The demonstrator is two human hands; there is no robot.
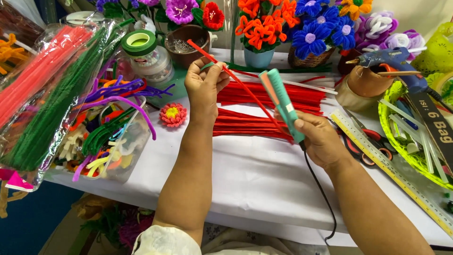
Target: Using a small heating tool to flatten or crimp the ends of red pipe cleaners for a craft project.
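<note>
**Red pipe cleaner drawn through a small teal iron**

Closest to me, the near edge of the white-clothed tabletop [264, 184] is bare cloth, with a black cord [320, 189] trailing off it from the tool above. The right hand [321, 139] is wrapped firmly around the handle of a slim teal crimping iron with pinkish plates [283, 104], fingers curled tight, its plates pointing up and away. The left hand [204, 85] is raised just beside it, thumb and fingertips pinched narrow on a single long red fuzzy pipe cleaner [236, 80], which slants from above that hand down toward the iron; whether the plates actually clamp it I cannot tell.

Just behind the hands lies a spread bundle of red pipe cleaners [273, 97] across the middle of the tabletop. A small pink and yellow pipe-cleaner flower [172, 114] sits to the left of it. Along the right edge run a yellow ruler [387, 165] and red-handled scissors [373, 139]. At the left edge stands a clear plastic tub of mixed coloured pipe-cleaner scraps [111, 141].

Along the far edge stand pots of orange and blue pipe-cleaner flowers [288, 28] and, toward the far right corner, a blue glue gun [394, 59].
</note>
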